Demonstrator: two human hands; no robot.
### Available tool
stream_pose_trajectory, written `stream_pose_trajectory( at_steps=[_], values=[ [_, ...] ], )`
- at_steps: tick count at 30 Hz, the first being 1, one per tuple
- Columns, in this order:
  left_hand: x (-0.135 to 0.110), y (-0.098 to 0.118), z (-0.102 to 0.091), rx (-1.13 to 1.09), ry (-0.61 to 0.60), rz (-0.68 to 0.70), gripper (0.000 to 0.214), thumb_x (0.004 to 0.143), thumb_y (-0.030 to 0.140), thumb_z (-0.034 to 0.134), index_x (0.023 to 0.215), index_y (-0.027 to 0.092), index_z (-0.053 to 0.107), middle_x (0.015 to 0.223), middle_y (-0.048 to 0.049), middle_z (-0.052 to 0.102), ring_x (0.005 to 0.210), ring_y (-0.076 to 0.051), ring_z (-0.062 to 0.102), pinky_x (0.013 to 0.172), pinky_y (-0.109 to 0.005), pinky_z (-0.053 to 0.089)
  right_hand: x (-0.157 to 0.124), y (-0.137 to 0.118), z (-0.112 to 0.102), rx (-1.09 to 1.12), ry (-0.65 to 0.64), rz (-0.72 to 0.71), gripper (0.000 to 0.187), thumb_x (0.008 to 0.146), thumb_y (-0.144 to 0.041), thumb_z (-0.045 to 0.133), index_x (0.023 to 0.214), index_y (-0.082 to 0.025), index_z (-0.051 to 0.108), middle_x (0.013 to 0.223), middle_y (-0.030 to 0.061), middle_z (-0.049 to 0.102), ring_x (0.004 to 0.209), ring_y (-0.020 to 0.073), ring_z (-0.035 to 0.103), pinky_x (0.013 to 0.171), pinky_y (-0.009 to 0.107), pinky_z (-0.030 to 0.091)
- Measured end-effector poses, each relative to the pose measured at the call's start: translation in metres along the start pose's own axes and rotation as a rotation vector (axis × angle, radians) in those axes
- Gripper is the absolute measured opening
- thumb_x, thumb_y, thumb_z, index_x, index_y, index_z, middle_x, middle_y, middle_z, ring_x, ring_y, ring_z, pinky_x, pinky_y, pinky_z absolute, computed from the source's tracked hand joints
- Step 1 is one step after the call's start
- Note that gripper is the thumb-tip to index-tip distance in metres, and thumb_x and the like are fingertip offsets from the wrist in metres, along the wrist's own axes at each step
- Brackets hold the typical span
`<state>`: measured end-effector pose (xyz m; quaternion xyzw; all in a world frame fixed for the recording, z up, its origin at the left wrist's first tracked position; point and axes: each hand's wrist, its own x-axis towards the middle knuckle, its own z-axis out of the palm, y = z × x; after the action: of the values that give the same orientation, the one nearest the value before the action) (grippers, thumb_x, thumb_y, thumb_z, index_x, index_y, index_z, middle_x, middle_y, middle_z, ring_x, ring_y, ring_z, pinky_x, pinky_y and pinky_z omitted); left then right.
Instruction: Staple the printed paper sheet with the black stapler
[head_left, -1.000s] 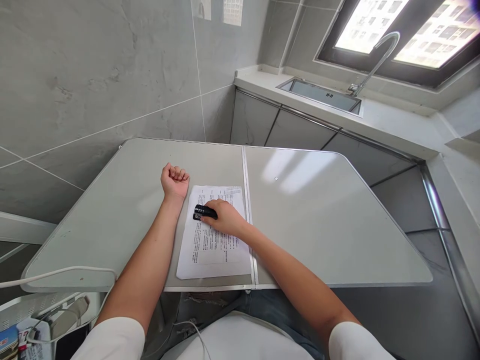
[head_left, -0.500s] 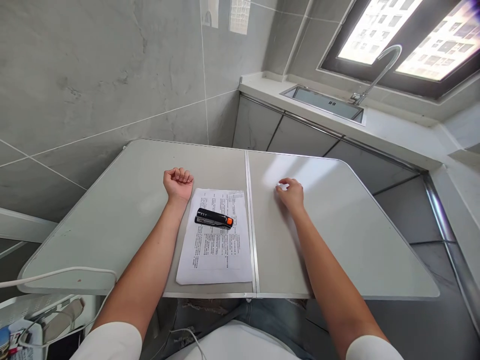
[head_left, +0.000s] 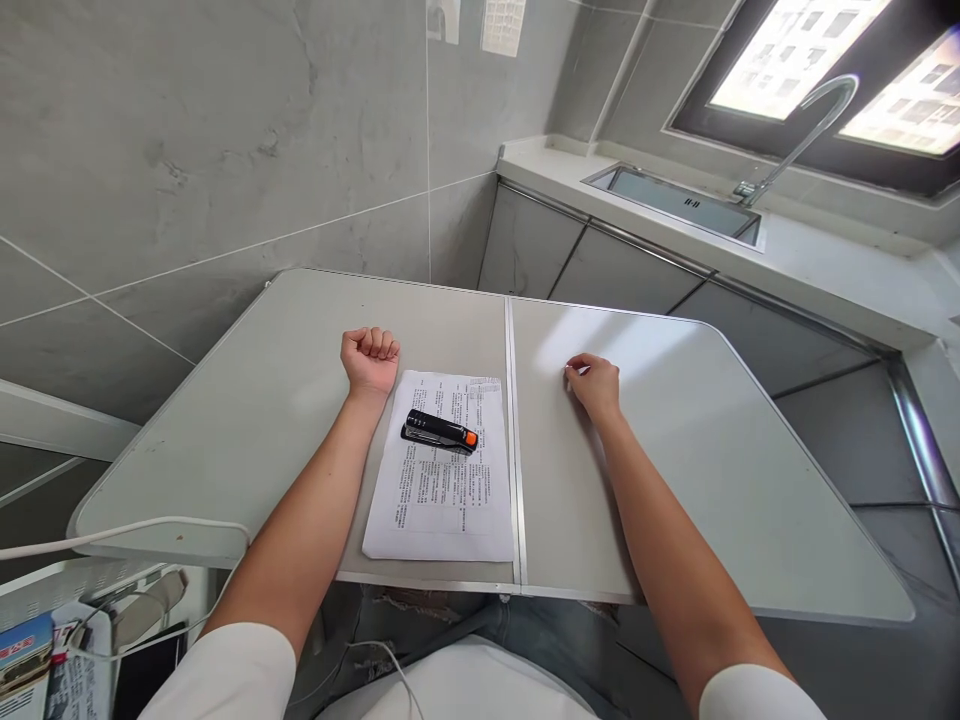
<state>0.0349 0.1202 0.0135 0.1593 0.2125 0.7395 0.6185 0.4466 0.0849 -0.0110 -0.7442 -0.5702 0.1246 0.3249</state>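
Note:
A printed sheet of paper (head_left: 442, 490) lies on the grey folding table (head_left: 675, 450), just left of its middle seam. A black stapler with an orange end (head_left: 439, 431) rests across the upper part of the sheet. My left hand (head_left: 370, 358) is a closed fist on the table at the paper's top left corner, and nothing shows in it. My right hand (head_left: 594, 382) rests on the right half of the table, fingertips pinched together on a tiny pale thing too small to name.
A grey tiled wall stands behind the table. At the back right are a counter with a steel sink (head_left: 675, 200) and a curved tap (head_left: 802, 130) under a window. A white cable (head_left: 127, 530) crosses the table's near left corner, above boxes and clutter (head_left: 45, 660).
My right hand let go of the stapler, left it on the paper, and moved right across the seam to a small pale speck on the table. The left fist stayed put.

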Motion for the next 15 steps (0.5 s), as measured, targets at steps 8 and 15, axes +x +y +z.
stream_pose_trajectory(
  at_steps=[8,15],
  values=[
    [-0.008,0.004,0.002,-0.02,0.004,-0.033,0.048,0.09,0.033,0.06,0.058,0.02,0.026,0.058,0.0007,0.024,0.049,-0.012,0.031,0.045,-0.028,0.032,0.003,-0.034,0.009,0.187,-0.035,0.039,0.022,0.07,-0.037,0.069,0.084,-0.021,0.075,0.084,0.0068,0.076,0.074,0.0226,0.063,0.079,0.039,0.052],
    [-0.008,0.002,0.002,-0.028,-0.018,-0.04,0.043,0.087,0.029,0.06,0.06,0.019,0.029,0.06,0.0002,0.026,0.05,-0.012,0.033,0.047,-0.028,0.034,-0.001,-0.127,0.047,0.373,-0.142,-0.213,0.018,0.075,-0.036,0.069,0.086,-0.021,0.072,0.083,0.0035,0.074,0.074,0.0187,0.061,0.079,0.035,0.052]
  ],
)
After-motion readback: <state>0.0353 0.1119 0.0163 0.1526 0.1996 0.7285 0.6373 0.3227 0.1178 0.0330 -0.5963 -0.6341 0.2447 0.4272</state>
